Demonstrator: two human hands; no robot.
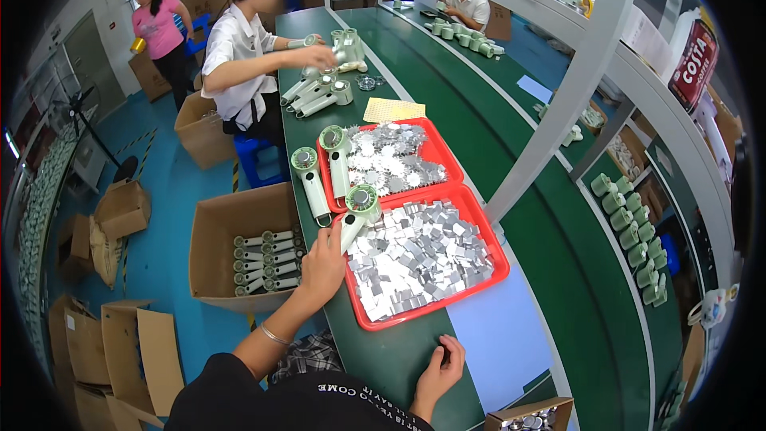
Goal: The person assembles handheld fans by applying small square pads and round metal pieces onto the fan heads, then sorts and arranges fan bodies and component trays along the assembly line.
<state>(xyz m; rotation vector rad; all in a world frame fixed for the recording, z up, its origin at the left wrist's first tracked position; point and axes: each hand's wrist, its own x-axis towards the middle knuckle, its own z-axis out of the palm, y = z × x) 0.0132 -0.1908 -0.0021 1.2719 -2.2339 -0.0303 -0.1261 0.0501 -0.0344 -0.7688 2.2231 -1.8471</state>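
My left hand point(323, 265) is closed around the handle of a small handheld fan point(361, 201) with a pale green round head and dark centre. This fan is held over the near red tray point(503, 263), which is full of small silvery metal pieces point(419, 255). My right hand point(441, 369) rests by the table's near edge, fingers loosely curled and thumb apart, with nothing seen in it. Two similar fans lie just beyond my left hand: one fan point(306, 179) on the green table, another fan point(337, 161) against the far red tray point(452, 161) of silvery toothed discs point(391, 156).
On the left, a cardboard box point(215, 227) holds several fans in rows. Beyond the trays, a co-worker in white point(243, 48) handles more fans. A grey shelf post point(558, 96) rises at right. A small carton point(558, 415) of metal parts is near my right arm.
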